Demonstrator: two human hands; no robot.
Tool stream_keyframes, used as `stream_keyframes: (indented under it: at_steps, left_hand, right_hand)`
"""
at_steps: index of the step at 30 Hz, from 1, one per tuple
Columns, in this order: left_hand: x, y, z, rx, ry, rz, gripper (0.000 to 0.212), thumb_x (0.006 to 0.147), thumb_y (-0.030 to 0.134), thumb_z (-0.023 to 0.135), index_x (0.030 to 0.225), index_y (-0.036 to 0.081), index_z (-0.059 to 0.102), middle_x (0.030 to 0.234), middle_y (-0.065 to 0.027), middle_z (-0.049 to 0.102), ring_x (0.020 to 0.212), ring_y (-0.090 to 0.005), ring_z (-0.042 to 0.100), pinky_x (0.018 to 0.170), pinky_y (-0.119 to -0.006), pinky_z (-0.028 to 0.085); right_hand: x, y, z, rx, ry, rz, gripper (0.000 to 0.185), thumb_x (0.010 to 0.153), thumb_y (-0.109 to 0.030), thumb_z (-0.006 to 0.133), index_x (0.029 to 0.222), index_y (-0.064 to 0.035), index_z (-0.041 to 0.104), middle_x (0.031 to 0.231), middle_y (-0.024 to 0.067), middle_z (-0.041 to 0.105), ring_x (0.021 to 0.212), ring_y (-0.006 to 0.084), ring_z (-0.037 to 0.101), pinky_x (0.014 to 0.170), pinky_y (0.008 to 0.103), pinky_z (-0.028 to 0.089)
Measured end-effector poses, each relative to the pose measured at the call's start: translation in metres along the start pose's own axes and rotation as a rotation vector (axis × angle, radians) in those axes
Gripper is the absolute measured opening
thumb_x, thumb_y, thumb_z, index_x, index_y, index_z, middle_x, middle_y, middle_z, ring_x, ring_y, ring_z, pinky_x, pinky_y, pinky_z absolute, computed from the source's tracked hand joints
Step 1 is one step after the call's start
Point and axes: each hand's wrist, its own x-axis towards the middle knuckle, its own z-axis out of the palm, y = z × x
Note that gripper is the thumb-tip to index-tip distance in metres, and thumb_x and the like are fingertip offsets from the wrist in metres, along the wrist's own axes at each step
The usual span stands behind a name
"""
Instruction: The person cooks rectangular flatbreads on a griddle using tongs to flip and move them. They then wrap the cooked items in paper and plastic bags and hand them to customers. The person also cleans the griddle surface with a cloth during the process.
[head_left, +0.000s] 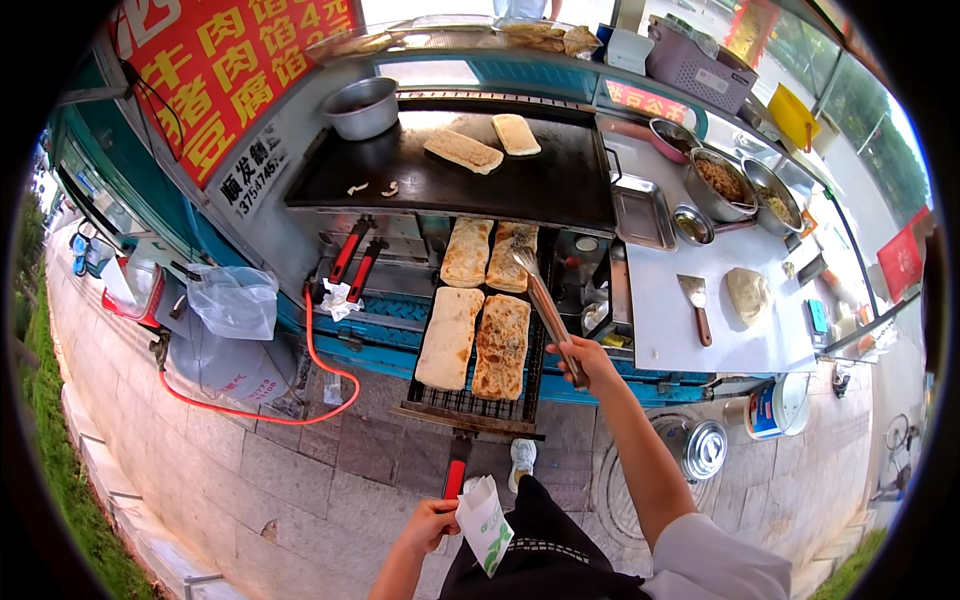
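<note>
My right hand (589, 364) grips metal tongs (551, 315), whose tips are at the back right flatbread (513, 259) on a pulled-out wire rack (474, 416). Three more flatbreads lie on that rack: a pale one (448, 337) at front left, a browned one (501, 346) at front right and another (466, 251) at back left. Low in the view my left hand (431, 523) holds a white paper bag (484, 525) with green print, beside the rack's red handle (454, 480). Whether that hand also touches the handle, I cannot tell.
Above the rack is a black griddle (450, 196) with two flatbreads and a metal pot (362, 109). At right, a worktop (652, 330) bears dough (748, 295), a scraper (694, 300) and filling bowls (718, 180). A gas cylinder (232, 367) with an orange hose (262, 418) stands at left.
</note>
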Motion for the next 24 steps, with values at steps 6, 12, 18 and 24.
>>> stream_keyframes:
  at_steps: [6,12,18,24]
  left_hand:
    - [-0.001,0.004,0.003,-0.011,-0.005,-0.006,0.018,0.078,-0.003,0.062,0.095,-0.006,0.067,0.07,-0.0015,0.056,0.055,-0.0079,0.043,0.049,-0.023,0.03]
    - [0.003,-0.009,-0.008,-0.064,-0.067,-0.012,0.015,0.081,0.0,0.064,0.094,-0.006,0.067,0.067,-0.0007,0.054,0.055,-0.0078,0.042,0.049,-0.023,0.03]
    - [0.003,-0.006,-0.004,-0.132,-0.045,-0.051,0.014,0.084,0.006,0.067,0.094,-0.004,0.067,0.066,0.0007,0.053,0.054,-0.0072,0.042,0.05,-0.023,0.031]
    - [-0.003,0.006,0.001,-0.077,0.003,-0.061,0.008,0.084,0.004,0.064,0.087,-0.003,0.064,0.069,-0.0036,0.053,0.058,-0.0115,0.046,0.052,-0.025,0.036]
  right_hand:
    - [0.066,-0.02,0.023,0.072,-0.001,-0.032,0.041,0.094,-0.013,0.052,0.133,-0.0034,0.044,0.101,0.0055,0.063,0.062,0.009,0.053,0.045,0.0249,0.046]
    - [-0.005,-0.037,0.01,0.054,-0.036,0.008,0.047,0.09,-0.007,0.054,0.136,-0.0046,0.043,0.102,0.0058,0.062,0.06,0.009,0.053,0.044,0.0236,0.045]
    - [-0.034,-0.084,0.031,0.004,-0.262,-0.027,0.049,0.088,-0.007,0.056,0.135,-0.004,0.044,0.101,0.007,0.062,0.058,0.009,0.054,0.042,0.0224,0.044]
    - [0.165,-0.169,0.137,-0.217,-0.355,-0.158,0.027,0.087,-0.012,0.059,0.11,0.002,0.057,0.087,0.0085,0.064,0.049,0.0108,0.051,0.04,0.0246,0.044]
